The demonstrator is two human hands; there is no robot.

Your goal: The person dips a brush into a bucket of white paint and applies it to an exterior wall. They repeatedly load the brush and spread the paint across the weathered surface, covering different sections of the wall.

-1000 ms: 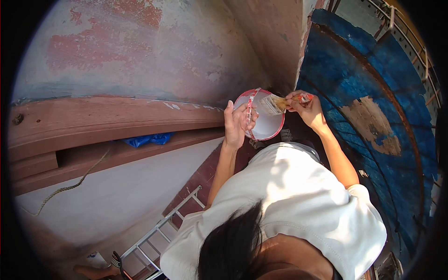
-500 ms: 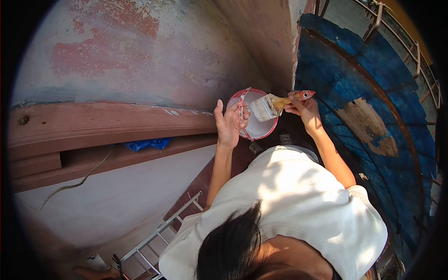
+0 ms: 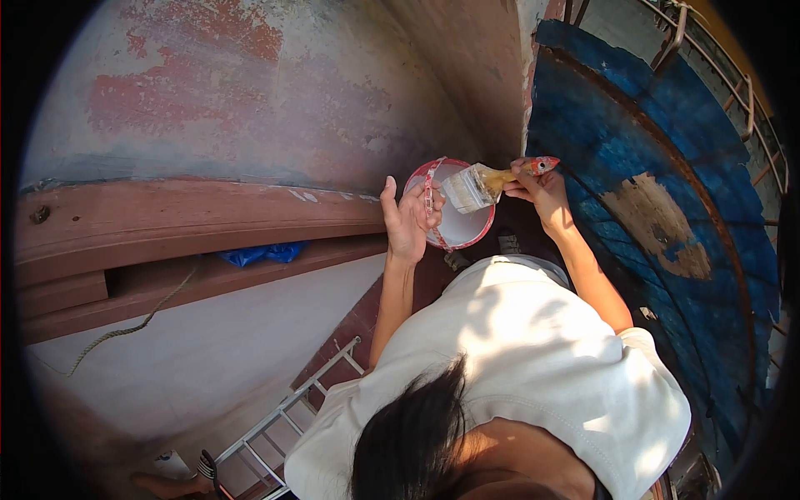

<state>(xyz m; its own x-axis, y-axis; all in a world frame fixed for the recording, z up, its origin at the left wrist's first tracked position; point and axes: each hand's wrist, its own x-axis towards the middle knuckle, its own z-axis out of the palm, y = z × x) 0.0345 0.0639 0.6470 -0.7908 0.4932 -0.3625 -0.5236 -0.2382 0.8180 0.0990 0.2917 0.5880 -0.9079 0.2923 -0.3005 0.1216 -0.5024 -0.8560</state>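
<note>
A round paint bucket (image 3: 490, 227) with a red rim hangs in front of me, pale paint inside. My left hand (image 3: 406, 225) has its fingers curled round the bucket's red-and-white handle (image 3: 430, 185), thumb pointing up. In my right hand (image 3: 543, 197) is a wide paintbrush (image 3: 492, 180), gripped by its yellow handle with the red tip pointing right. The brush lies nearly level over the bucket's opening. Its bristles, coated in whitish paint, point left toward my left fingers.
A wall with peeling paint (image 3: 192, 100) rises above a reddish-brown ledge (image 3: 208, 218). Blue plastic (image 3: 262, 254) and a rope (image 3: 133, 327) are below it. A metal ladder (image 3: 287, 408) stands lower left, near another person's foot (image 3: 171, 485). A blue curved panel (image 3: 600, 117) fills the right.
The brush and my right hand have shifted slightly left and up, the red handle tip rising a little. My left hand keeps its hold on the bucket handle.
</note>
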